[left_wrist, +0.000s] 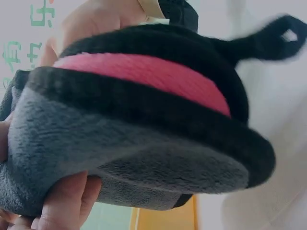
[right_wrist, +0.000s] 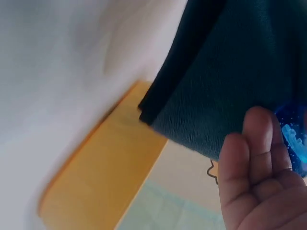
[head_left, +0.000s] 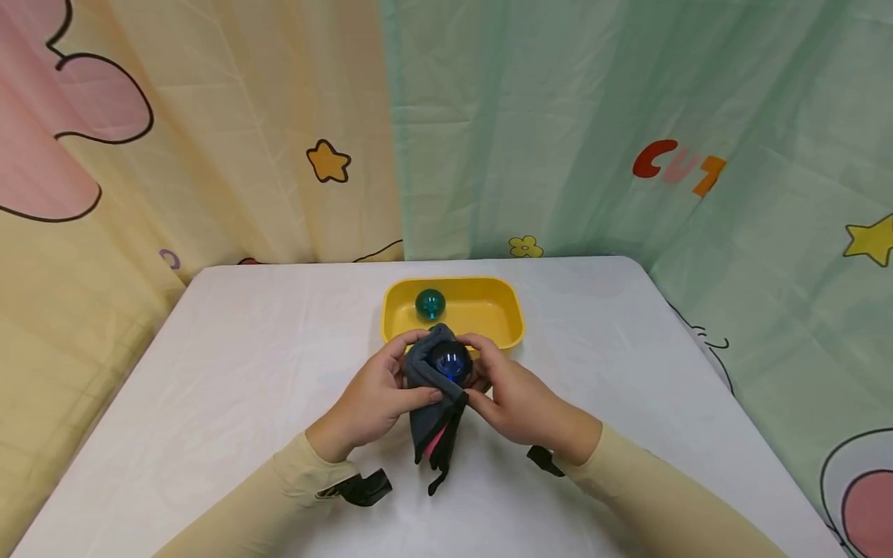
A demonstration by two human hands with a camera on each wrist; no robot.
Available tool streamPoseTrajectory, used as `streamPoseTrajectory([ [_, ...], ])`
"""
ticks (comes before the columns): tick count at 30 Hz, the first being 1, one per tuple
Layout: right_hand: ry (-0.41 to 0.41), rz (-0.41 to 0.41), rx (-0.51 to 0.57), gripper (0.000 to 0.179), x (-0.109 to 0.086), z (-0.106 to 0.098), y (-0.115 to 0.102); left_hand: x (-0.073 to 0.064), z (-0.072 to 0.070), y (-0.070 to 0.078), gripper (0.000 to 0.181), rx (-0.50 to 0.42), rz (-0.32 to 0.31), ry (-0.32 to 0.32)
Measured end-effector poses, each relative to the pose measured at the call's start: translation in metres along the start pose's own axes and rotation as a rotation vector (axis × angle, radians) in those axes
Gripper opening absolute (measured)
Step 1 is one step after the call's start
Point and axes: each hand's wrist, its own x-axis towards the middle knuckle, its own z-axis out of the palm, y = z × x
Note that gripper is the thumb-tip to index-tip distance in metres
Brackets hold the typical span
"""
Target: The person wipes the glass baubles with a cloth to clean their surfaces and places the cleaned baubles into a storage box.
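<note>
A clear dark-blue ball (head_left: 451,361) sits in a fold of a grey cloth (head_left: 422,376) in front of the yellow tray. My left hand (head_left: 380,387) grips the cloth from the left, thumb in front and fingers behind. From the right, my right hand (head_left: 519,391) holds the ball against the cloth, its thumb at the cloth's dark edge. In the left wrist view the cloth (left_wrist: 57,124) shows black trim, a pink inner face (left_wrist: 144,72) and a black hanging loop (left_wrist: 268,43). The right wrist view shows fingers beside the blue ball (right_wrist: 293,136), partly covered.
Behind the hands, a yellow tray (head_left: 481,302) stands on the white-covered table (head_left: 279,325). A clear green ball (head_left: 430,304) lies in its left part. Printed curtains (head_left: 488,139) hang along the table's back and sides.
</note>
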Motion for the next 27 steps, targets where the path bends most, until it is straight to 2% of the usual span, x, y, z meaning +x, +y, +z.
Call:
streamPoseTrajectory([
  [2,0.015,-0.002,-0.085,0.069,0.0002,0.0002,0.0005,0.0008,-0.0005,-0.0011,0.076,-0.002,-0.001,-0.010],
  [4,0.003,0.022,-0.103,0.063,0.0009,-0.0004,0.0018,0.0018,-0.0006,-0.0025,0.076,0.002,-0.005,-0.022],
  [6,-0.036,0.052,-0.019,0.050,0.0017,-0.0015,0.0046,0.0023,-0.0007,-0.0040,0.076,0.012,-0.013,-0.029],
  [8,-0.083,0.099,0.113,0.039,0.0024,-0.0024,0.0074,0.0024,-0.0007,-0.0049,0.076,0.023,-0.020,-0.030],
  [10,-0.116,0.128,0.241,0.036,0.0032,-0.0024,0.0093,0.0022,-0.0011,-0.0058,0.077,0.035,-0.022,-0.027],
  [12,-0.129,0.124,0.287,0.042,0.0036,-0.0018,0.0094,0.0021,-0.0017,-0.0060,0.076,0.050,-0.019,-0.023],
  [15,-0.112,0.079,0.235,0.059,0.0030,-0.0007,0.0076,0.0020,-0.0029,-0.0054,0.076,0.070,-0.013,-0.011],
  [18,-0.068,0.034,0.078,0.074,0.0023,0.0006,0.0047,0.0017,-0.0047,-0.0046,0.076,0.079,-0.012,-0.002],
  [21,-0.013,-0.001,-0.107,0.075,0.0029,0.0022,0.0027,0.0019,-0.0068,-0.0048,0.076,0.078,-0.009,-0.007],
  [23,0.009,-0.012,-0.178,0.071,0.0040,0.0021,0.0027,0.0029,-0.0077,-0.0047,0.076,0.077,0.002,-0.020],
  [25,-0.002,-0.004,-0.140,0.065,0.0055,0.0002,0.0044,0.0040,-0.0080,-0.0044,0.076,0.083,0.011,-0.031],
  [27,-0.026,0.020,-0.028,0.055,0.0074,-0.0023,0.0063,0.0054,-0.0084,-0.0041,0.076,0.093,0.024,-0.039],
])
